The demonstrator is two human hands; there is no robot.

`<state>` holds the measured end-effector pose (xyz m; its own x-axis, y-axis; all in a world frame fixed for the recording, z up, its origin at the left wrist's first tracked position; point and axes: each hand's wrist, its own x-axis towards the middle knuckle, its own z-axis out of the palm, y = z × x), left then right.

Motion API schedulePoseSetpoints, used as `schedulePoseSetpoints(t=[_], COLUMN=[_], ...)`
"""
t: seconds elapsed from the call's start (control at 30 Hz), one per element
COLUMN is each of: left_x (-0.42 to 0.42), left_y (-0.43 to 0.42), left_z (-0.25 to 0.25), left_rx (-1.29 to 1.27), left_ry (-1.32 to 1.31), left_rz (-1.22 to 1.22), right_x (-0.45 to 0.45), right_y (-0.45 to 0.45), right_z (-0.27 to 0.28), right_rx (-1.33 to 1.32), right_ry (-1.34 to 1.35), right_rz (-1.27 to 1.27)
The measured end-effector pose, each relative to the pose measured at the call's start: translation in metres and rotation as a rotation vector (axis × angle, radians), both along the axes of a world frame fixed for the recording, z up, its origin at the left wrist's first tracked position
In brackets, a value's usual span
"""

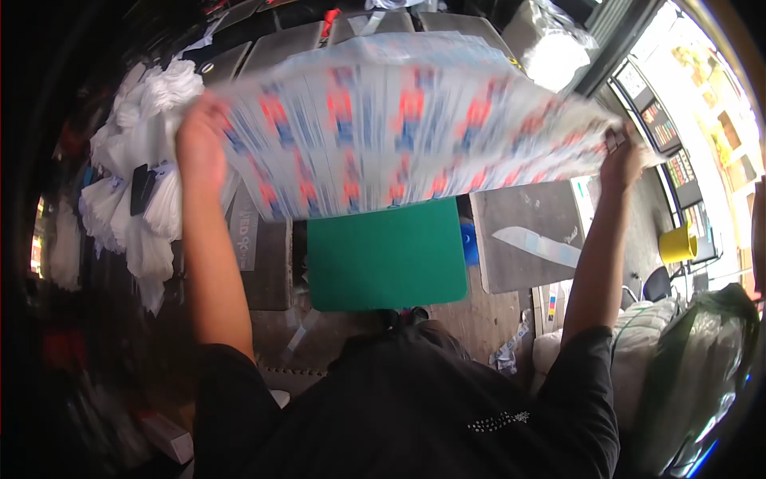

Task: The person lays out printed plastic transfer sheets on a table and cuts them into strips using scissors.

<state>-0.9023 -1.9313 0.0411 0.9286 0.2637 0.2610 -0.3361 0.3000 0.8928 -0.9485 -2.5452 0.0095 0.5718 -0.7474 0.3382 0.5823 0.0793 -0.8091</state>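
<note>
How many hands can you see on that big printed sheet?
2: the left hand grips the printed sheet at its left end, the right hand at its right end. Any hand behind it would be hidden.

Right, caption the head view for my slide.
Left hand and right hand hold a blurred red-and-blue printed sheet spread between them, with a green board showing below it.
</note>
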Motion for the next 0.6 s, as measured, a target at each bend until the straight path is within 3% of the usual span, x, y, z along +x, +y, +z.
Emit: schedulePoseSetpoints(t=[0.07, 0.13, 0.2, 0.23, 0.27, 0.3, 0.33, 0.37, 0.4, 0.43, 0.47, 0.6], left_x=[-0.013, -0.062, -0.041, -0.029, -0.035, -0.047, -0.073, -0.106, -0.139, -0.17, -0.206, -0.285], left_y=[0.006, -0.043, 0.005, 0.019, 0.003, -0.004, -0.002, -0.003, -0.011, -0.01, -0.017, -0.014], left_z=[0.052, 0.074, -0.009, -0.068, -0.119, -0.168, -0.209, -0.243, -0.265, -0.298, -0.301, -0.323], left_rx=[0.014, -0.08, -0.074, 0.001, 0.263, 0.155, 0.197, 0.354, 0.342, 0.122, -0.004, -0.205], left_ry=[-0.334, -0.469, -0.181, 0.041, 0.199, 0.475, 0.764, 0.921, 0.961, 1.045, 1.054, 1.218], left_rz=[-0.126, 0.041, 0.088, 0.127, 0.153, -0.097, -0.227, -0.265, -0.227, -0.116, -0.135, -0.059], right_x=[-0.033, -0.068, -0.089, -0.086, -0.087, -0.086, -0.101, -0.136, -0.168, -0.197, -0.224, -0.302], right_y=[0.009, 0.024, 0.03, 0.004, 0.01, -0.017, -0.01, -0.006, -0.013, -0.013, 0.006, 0.022], right_z=[0.059, 0.066, 0.024, -0.042, -0.086, -0.175, -0.229, -0.257, -0.292, -0.332, -0.327, -0.313], right_rx=[-0.093, -0.024, 0.141, -0.189, -0.121, -0.218, -0.063, 0.071, 0.22, 0.475, 0.522, 0.559], right_ry=[-0.087, -0.302, -0.128, 0.19, 0.391, 0.688, 0.733, 0.943, 0.936, 0.889, 1.089, 1.061], right_rz=[-0.132, -0.104, -0.171, -0.305, -0.086, -0.049, 0.079, 0.201, 0.241, 0.168, -0.042, -0.097])
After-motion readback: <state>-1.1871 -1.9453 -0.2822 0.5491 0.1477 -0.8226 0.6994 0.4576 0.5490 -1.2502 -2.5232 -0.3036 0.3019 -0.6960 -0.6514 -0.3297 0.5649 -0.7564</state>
